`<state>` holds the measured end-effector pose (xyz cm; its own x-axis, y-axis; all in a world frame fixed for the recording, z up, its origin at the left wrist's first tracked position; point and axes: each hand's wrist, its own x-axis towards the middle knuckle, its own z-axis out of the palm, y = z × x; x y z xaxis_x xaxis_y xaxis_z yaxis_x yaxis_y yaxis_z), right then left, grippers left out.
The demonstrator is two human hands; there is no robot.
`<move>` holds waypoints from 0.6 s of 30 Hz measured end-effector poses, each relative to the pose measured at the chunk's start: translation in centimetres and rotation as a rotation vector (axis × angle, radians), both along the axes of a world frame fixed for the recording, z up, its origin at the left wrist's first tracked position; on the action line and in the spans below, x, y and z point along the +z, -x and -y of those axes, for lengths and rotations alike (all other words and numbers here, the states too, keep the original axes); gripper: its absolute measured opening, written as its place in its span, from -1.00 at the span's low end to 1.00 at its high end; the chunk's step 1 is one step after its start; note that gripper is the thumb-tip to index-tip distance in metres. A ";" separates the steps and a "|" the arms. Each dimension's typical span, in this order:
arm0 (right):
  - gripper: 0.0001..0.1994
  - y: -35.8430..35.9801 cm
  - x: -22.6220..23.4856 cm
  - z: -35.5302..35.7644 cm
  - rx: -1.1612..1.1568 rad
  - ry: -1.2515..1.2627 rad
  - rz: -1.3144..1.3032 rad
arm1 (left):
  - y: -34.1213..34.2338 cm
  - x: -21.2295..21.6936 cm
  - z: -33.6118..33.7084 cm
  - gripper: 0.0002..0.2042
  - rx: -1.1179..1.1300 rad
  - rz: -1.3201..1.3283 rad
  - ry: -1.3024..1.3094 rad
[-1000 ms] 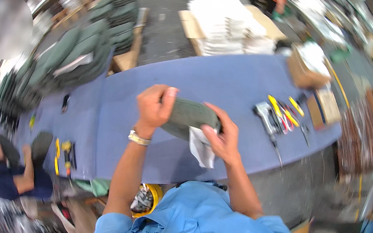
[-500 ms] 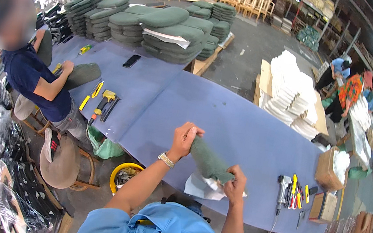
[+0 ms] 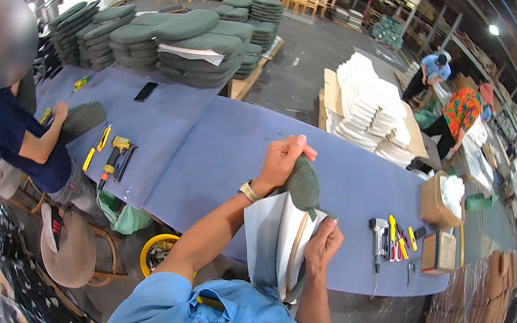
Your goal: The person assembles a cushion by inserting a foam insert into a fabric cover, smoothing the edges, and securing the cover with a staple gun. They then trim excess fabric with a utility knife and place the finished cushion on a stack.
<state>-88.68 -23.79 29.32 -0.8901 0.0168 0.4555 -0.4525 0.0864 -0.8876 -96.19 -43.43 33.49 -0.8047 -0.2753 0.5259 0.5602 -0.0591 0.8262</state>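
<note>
A dark green fabric-covered seat pad (image 3: 303, 186) is held up between my hands at the near edge of the blue-topped table. Its edge faces me, showing a pale layered side (image 3: 287, 247) and a loose white sheet (image 3: 263, 227) hanging on the left. My left hand (image 3: 283, 159), with a metal watch on its wrist, is closed on the far top end of the pad. My right hand (image 3: 324, 243) grips its right edge, thumb up, by the green cover. The fingers behind the pad are partly hidden.
On the blue table (image 3: 234, 145) lie a nail gun (image 3: 117, 156), an air tool (image 3: 379, 239), cutters (image 3: 402, 239) and a phone (image 3: 145, 92). Stacked green pads (image 3: 204, 56) stand behind. Boxes (image 3: 441, 199) sit at the right end. A co-worker (image 3: 27, 131) handles another pad at left.
The pad has been tipped up on edge, exposing its pale side and white sheet. My right hand has risen, and the whole view has shifted.
</note>
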 end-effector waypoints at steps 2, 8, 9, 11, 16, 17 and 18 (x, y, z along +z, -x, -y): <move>-0.48 0.2 0.2 -0.2 -0.042 -0.007 0.069 | 1.1 -0.6 -1.9 -0.51 0.090 0.101 0.109; -0.48 0.5 -3.0 -1.1 -0.156 0.102 0.156 | -1.3 -3.2 -7.0 -0.44 -0.195 0.103 0.107; -0.48 0.4 -3.1 -1.3 -0.142 0.088 0.162 | -1.9 -3.1 -7.3 -0.44 -0.190 0.097 0.117; -0.47 0.8 -2.8 -1.7 -0.128 0.056 0.185 | -2.5 -3.5 -6.8 -0.36 -0.236 0.066 0.166; -0.49 0.0 -2.5 -1.1 -0.041 0.119 0.202 | -6.2 -3.4 -6.5 -0.17 -0.156 -0.025 0.308; -0.49 -0.3 -2.3 -0.7 -0.032 0.129 0.188 | -6.6 -3.6 -6.6 -0.17 -0.138 -0.019 0.302; -0.49 -0.3 -1.7 -0.2 -0.016 0.140 0.164 | -6.7 -3.6 -6.5 -0.16 -0.110 -0.022 0.298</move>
